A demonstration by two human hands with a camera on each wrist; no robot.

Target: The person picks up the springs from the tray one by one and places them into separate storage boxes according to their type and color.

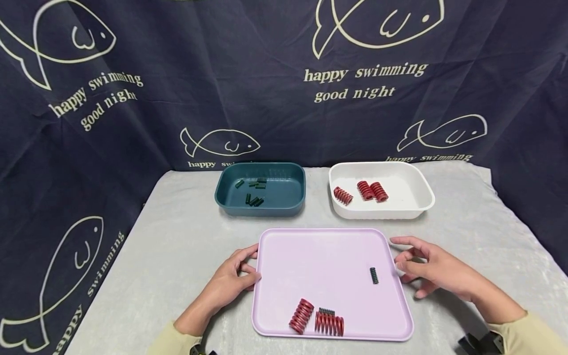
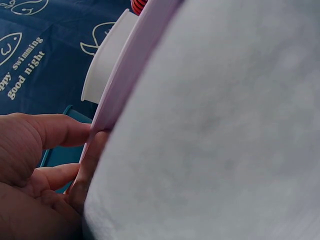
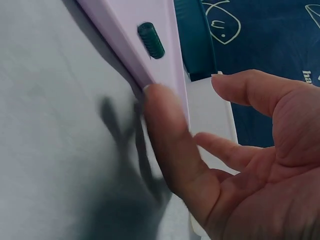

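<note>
A lilac tray (image 1: 328, 266) lies on the table before me. My left hand (image 1: 232, 276) pinches its left rim; in the left wrist view, fingers (image 2: 67, 131) meet both sides of the rim. At the tray's right side is my right hand (image 1: 432, 266), fingers loosely spread, the thumb close to the rim; whether it touches I cannot tell. Near that rim lies a small dark green spring (image 1: 374, 275), also seen as a green spring (image 3: 151, 40). Along the near edge sit two large red springs, one tilted (image 1: 301, 316), one level (image 1: 329, 323), with a small green spring (image 1: 326, 311) behind the latter.
Behind the tray, a teal box (image 1: 262, 211) at left holds several small green springs (image 1: 254, 201). To its right, a white box (image 1: 381, 214) holds three red springs (image 1: 366, 190). A dark blue fish-print curtain (image 1: 284, 98) hangs behind the grey-white tabletop (image 1: 168, 236).
</note>
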